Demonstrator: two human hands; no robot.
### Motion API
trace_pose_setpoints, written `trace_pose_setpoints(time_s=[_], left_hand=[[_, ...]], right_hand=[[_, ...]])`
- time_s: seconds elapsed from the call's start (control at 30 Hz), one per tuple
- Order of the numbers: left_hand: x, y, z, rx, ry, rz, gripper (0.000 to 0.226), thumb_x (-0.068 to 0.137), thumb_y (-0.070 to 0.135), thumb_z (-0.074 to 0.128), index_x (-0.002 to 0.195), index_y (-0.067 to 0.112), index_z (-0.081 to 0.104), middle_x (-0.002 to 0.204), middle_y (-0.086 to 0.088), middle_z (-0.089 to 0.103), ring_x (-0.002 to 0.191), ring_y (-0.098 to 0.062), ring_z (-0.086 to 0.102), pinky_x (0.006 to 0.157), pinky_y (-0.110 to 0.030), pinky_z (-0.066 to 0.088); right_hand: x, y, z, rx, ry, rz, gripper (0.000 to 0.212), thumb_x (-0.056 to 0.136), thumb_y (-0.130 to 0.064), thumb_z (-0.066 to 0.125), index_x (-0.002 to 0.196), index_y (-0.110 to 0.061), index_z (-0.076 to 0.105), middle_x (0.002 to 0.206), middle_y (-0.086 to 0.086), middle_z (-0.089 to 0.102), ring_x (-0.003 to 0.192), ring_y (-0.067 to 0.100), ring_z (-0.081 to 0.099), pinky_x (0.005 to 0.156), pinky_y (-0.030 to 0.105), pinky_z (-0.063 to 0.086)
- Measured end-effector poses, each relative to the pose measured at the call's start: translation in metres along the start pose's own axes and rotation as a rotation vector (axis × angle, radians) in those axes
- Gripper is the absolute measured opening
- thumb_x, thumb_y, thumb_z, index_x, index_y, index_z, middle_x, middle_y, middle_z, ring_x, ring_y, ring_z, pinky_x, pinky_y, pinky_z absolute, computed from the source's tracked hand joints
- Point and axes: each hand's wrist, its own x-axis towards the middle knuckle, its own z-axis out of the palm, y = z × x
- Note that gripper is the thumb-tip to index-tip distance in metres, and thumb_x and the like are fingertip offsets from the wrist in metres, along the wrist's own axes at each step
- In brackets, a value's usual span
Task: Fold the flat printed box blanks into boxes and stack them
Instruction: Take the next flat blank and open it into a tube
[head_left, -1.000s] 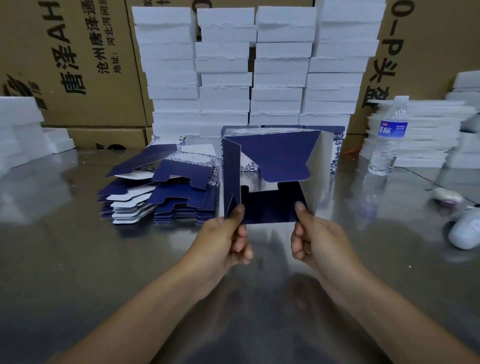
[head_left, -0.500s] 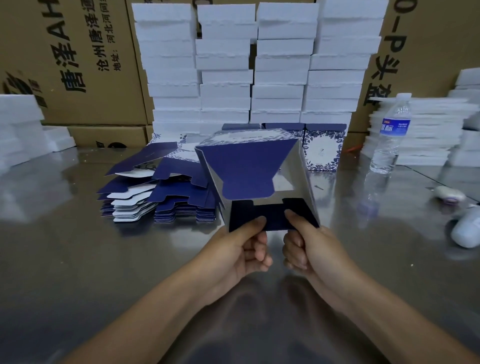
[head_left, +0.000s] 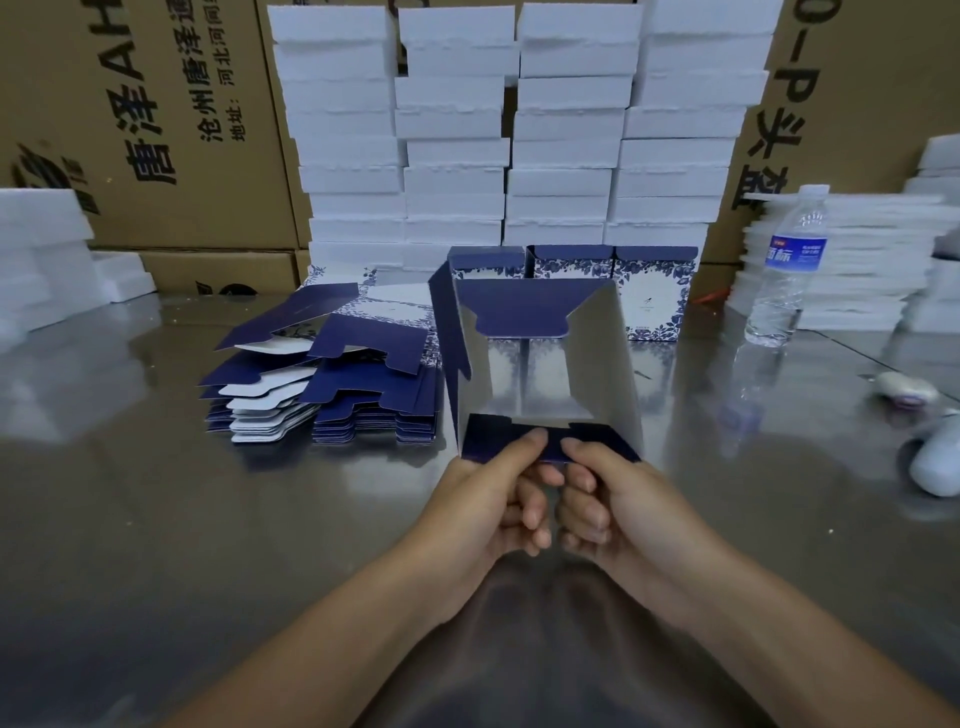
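Our left grip (head_left: 493, 499) and right grip (head_left: 608, 499) sit side by side, thumbs nearly touching. Each pinches the dark near flap (head_left: 491, 441) of a navy-and-white printed cardboard box (head_left: 613, 364), thumb on top and curled fingers beneath. The box stands open as a tube just ahead of both grips, its far navy flap hanging down inside. We cannot tell whether it touches the shiny grey metal desk (head_left: 156, 519).

Ahead and left of the left grip lies a fanned pile of flat navy box blanks (head_left: 332, 384). Straight beyond the held box, partly hidden by it, three folded blue-flowered boxes (head_left: 654, 296) stand in a row against a wall of stacked white foam blocks (head_left: 514, 130). Ahead and right of the right grip, a clear plastic water bottle (head_left: 787, 270) stands before low stacks of white foam sheets (head_left: 857, 260). Two rounded white objects (head_left: 935, 462) lie far to the right, too blurred to identify. Brown printed cartons (head_left: 182, 130) close the background.
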Motion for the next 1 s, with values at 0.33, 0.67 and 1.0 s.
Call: trace_pose_setpoints(time_s=[0.33, 0.67, 1.0], left_hand=[[-0.001, 0.0, 0.005, -0.053, 0.099, -0.014, 0.037, 0.093, 0.017, 0.055, 0.057, 0.009, 0.055, 0.04, -0.001, 0.037, 0.035, -0.011, 0.039, 0.038, -0.019, 0.036], [-0.003, -0.003, 0.009, -0.061, 0.059, -0.033, 0.033, 0.092, 0.018, 0.057, 0.062, 0.007, 0.058, 0.044, -0.001, 0.046, 0.039, -0.01, 0.046, 0.041, -0.021, 0.041], [0.001, 0.002, 0.001, -0.078, 0.116, -0.116, 0.026, 0.09, 0.019, 0.061, 0.066, 0.009, 0.059, 0.046, 0.0, 0.048, 0.039, -0.01, 0.049, 0.039, -0.019, 0.041]], right_hand=[[0.001, 0.004, 0.005, 0.027, 0.017, 0.041, 0.053, 0.091, -0.033, 0.051, 0.04, -0.022, 0.043, 0.038, -0.002, 0.027, 0.035, 0.011, 0.027, 0.048, 0.024, 0.032], [0.0, 0.0, 0.004, 0.08, -0.018, 0.093, 0.056, 0.095, -0.028, 0.044, 0.04, -0.02, 0.044, 0.037, -0.001, 0.036, 0.037, 0.012, 0.036, 0.048, 0.024, 0.038], [0.003, -0.006, -0.005, 0.097, 0.054, 0.168, 0.046, 0.096, -0.028, 0.043, 0.051, -0.019, 0.038, 0.04, -0.004, 0.03, 0.033, 0.009, 0.027, 0.046, 0.023, 0.033]])
